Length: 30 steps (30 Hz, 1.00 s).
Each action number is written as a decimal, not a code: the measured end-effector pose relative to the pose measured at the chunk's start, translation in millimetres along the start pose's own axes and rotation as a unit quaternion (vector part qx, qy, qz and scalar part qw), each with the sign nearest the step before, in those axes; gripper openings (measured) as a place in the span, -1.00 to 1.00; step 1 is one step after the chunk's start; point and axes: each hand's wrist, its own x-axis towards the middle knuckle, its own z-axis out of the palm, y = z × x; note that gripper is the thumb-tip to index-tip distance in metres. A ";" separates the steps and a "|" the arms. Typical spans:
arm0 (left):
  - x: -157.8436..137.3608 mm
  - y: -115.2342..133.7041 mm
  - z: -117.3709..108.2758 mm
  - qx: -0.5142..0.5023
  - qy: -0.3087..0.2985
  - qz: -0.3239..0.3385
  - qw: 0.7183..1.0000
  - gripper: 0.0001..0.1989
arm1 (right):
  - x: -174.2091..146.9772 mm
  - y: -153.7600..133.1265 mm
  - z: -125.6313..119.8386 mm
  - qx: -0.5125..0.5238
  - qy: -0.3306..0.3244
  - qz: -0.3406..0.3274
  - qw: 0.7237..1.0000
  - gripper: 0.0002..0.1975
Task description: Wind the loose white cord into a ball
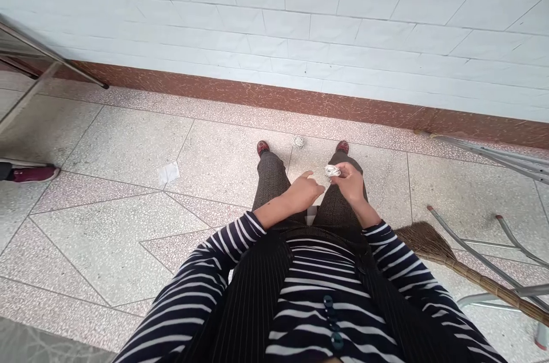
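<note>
My right hand (350, 182) is closed around a small wound ball of white string (332, 171), held above my right knee. Just left of it is my left hand (305, 191), its fingers curled and one finger sticking forward, apart from the ball. Whether a strand runs between the two hands is too fine to see. On the floor between my shoes lies a second, loose ball of white string (297, 141).
A straw broom (422, 240) and metal stool legs (480, 254) are at my right. Folded metal legs (493, 151) lean by the tiled wall (274, 26). A crumpled white paper (169, 172) lies left. Another person's shoe (36, 174) and a metal frame (55, 57) are farther left.
</note>
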 end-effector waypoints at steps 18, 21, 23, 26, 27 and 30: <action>15.1 -14.1 37.5 -0.399 0.065 -0.100 0.909 -0.70 | -38.6 -74.2 -15.9 0.174 -0.050 -0.010 0.983 -0.63; 5.9 -5.6 34.6 -0.358 0.031 -0.098 0.928 -0.70 | -12.9 -72.3 -22.5 0.130 0.015 -0.090 0.987 -0.64; -2.6 -2.4 27.8 -0.278 0.020 -0.082 0.957 -0.73 | 4.4 -60.3 -26.3 0.059 0.060 -0.119 0.989 -0.65; -13.7 -3.1 12.4 -0.147 0.057 -0.031 0.987 -0.73 | 11.0 -32.8 -25.4 -0.060 -0.013 -0.057 0.996 -0.75; -15.6 -5.4 7.1 -0.112 0.076 -0.014 0.991 -0.72 | 5.6 -23.5 -22.6 -0.071 -0.065 -0.031 0.995 -0.79; -14.9 -17.5 -2.0 -0.053 0.124 0.004 0.991 -0.71 | -28.7 -4.3 -10.3 -0.061 -0.170 0.000 0.983 -0.81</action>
